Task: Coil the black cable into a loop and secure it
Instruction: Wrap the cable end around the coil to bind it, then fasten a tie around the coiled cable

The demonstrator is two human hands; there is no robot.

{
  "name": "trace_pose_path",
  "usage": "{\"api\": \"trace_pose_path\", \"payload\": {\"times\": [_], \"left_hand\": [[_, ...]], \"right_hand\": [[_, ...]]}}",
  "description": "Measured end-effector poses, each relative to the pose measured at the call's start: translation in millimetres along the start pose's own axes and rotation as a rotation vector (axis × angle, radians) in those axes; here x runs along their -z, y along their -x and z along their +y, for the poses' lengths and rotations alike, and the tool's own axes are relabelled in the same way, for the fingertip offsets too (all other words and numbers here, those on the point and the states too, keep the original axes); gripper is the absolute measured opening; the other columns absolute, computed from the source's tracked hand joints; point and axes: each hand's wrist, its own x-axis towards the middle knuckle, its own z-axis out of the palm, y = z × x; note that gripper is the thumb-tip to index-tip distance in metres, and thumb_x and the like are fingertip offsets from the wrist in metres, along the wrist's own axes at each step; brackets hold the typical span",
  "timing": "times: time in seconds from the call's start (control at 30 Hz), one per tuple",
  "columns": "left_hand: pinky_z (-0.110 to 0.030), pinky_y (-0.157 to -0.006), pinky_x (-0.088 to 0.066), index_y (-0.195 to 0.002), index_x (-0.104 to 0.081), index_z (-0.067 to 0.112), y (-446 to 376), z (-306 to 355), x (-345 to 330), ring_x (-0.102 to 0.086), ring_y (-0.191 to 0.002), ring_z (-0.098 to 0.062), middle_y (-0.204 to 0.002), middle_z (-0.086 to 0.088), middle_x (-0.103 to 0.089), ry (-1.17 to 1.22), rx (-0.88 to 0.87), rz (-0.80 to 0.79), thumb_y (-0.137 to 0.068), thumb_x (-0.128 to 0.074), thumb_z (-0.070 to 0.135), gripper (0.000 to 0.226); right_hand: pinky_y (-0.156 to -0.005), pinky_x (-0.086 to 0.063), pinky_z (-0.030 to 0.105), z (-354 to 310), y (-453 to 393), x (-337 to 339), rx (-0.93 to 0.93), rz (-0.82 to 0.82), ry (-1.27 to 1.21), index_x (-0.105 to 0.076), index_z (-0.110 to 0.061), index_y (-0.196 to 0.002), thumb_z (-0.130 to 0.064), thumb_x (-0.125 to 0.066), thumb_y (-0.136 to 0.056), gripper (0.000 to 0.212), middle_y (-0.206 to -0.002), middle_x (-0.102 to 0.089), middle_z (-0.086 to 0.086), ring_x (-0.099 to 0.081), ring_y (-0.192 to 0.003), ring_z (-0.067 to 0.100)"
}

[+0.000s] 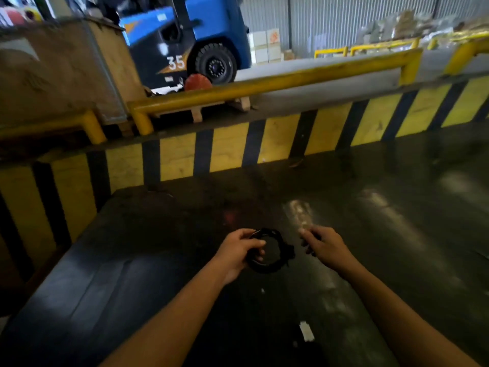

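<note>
Gripping the black rubber-sheathed cable (267,251) wound into a small round loop, the left hand (239,251) has its fingers curled through the ring and its thumb pressed over the top strands — the coil is held just above the dark, glossy bench (132,274), at about the middle of the view. A short knotted or bunched bit of the cable sticks out on the loop's right side; whether that is a tie or the cable's own end cannot be told through the blur. The right hand (324,247) hangs just beside the coil, apart from it, fingers loosely bent and pointing toward it; something dark shows under its fingers, too blurred to name. Behind the bench runs a yellow-and-black striped barrier wall (230,152), topped by a yellow tubular steel guard rail (264,86). Further back stands a blue forklift (201,35) marked 35.
</note>
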Motion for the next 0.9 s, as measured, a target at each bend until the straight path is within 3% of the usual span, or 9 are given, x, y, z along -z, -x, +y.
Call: {"api": "trace_pose_path", "payload": {"times": [0.1, 0.17, 0.27, 0.33, 0.43, 0.53, 0.73, 0.8, 0.9], "left_hand": [[-0.032, -0.07, -0.057, -0.118, -0.055, 0.009, -1, -33, -1, -0.064, -0.078, -0.019, -0.107, -0.014, -0.065, -0.117, 0.108, 0.012, -0.08, -0.069, 0.001, 0.041], [-0.031, -0.064, -0.056, -0.12, -0.053, 0.008, -2, -54, 0, -0.064, -0.076, -0.019, -0.108, -0.016, -0.064, -0.138, 0.165, 0.022, -0.079, -0.069, -0.001, 0.044], [-0.032, -0.064, -0.055, -0.122, -0.051, 0.009, -3, -79, 2, -0.065, -0.077, -0.021, -0.106, -0.017, -0.063, -0.131, 0.227, 0.044, -0.079, -0.067, -0.003, 0.047], [-0.032, -0.067, -0.055, -0.122, -0.051, 0.013, -3, -88, 3, -0.066, -0.08, -0.023, -0.11, -0.018, -0.063, -0.153, 0.257, 0.02, -0.079, -0.068, -0.001, 0.049], [-0.032, -0.066, -0.055, -0.121, -0.052, 0.019, 1, -91, 3, -0.066, -0.08, -0.023, -0.104, -0.017, -0.065, -0.177, 0.274, -0.01, -0.081, -0.066, 0.001, 0.046], [-0.036, -0.071, -0.057, -0.121, -0.053, 0.021, 3, -91, 2, -0.062, -0.071, -0.02, -0.092, -0.015, -0.063, -0.196, 0.256, -0.005, -0.084, -0.063, 0.0, 0.043], [-0.038, -0.081, -0.056, -0.122, -0.058, 0.024, 3, -86, 8, -0.055, -0.061, -0.012, -0.102, -0.013, -0.063, -0.253, 0.171, 0.083, -0.084, -0.065, 0.003, 0.044], [-0.037, -0.082, -0.055, -0.121, -0.059, 0.027, 4, -82, 12, -0.056, -0.064, -0.013, -0.104, -0.008, -0.06, -0.257, 0.145, 0.102, -0.084, -0.064, 0.003, 0.044], [-0.032, -0.079, -0.053, -0.115, -0.062, 0.028, 6, -72, 14, -0.056, -0.065, -0.013, -0.112, -0.006, -0.057, -0.251, 0.118, 0.094, -0.085, -0.061, 0.0, 0.042]], "right_hand": [[-0.073, -0.053, 0.034, 64, 16, -11, -0.175, -0.247, 0.293, -0.061, -0.02, -0.08, -0.032, -0.061, -0.085, 0.013, -0.083, -0.068, 0.004, -0.066, -0.076, 0.017], [-0.084, -0.05, 0.035, 102, 29, -25, -0.266, -0.432, 0.485, -0.064, -0.015, -0.093, -0.035, -0.065, -0.082, 0.023, -0.096, -0.068, 0.005, -0.064, -0.089, 0.018], [-0.073, -0.047, 0.026, 136, 48, -47, -0.35, -0.555, 0.526, -0.067, -0.016, -0.094, -0.041, -0.065, -0.079, 0.029, -0.104, -0.069, 0.007, -0.062, -0.092, 0.018], [-0.061, -0.042, 0.025, 139, 54, -54, -0.362, -0.53, 0.511, -0.062, -0.022, -0.073, -0.045, -0.062, -0.08, 0.024, -0.083, -0.064, 0.001, -0.058, -0.076, 0.014], [-0.05, -0.035, 0.026, 131, 56, -64, -0.372, -0.507, 0.542, -0.05, -0.018, -0.052, -0.047, -0.062, -0.078, 0.041, -0.062, -0.054, -0.001, -0.055, -0.061, 0.014], [-0.06, -0.042, 0.028, 128, 57, -76, -0.376, -0.483, 0.598, -0.062, -0.013, -0.073, -0.031, -0.062, -0.078, 0.018, -0.089, -0.066, 0.012, -0.066, -0.089, 0.027], [-0.07, -0.042, 0.029, 122, 50, -79, -0.427, -0.481, 0.569, -0.06, -0.006, -0.099, -0.023, -0.057, -0.082, 0.024, -0.11, -0.064, 0.015, -0.062, -0.099, 0.028], [-0.067, -0.041, 0.026, 117, 47, -76, -0.457, -0.469, 0.505, -0.061, -0.005, -0.093, -0.022, -0.055, -0.084, 0.02, -0.102, -0.065, 0.014, -0.063, -0.095, 0.026], [-0.056, -0.042, 0.022, 103, 35, -62, -0.448, -0.315, 0.244, -0.061, -0.015, -0.069, -0.021, -0.054, -0.088, 0.021, -0.072, -0.061, 0.003, -0.059, -0.068, 0.014]]}}
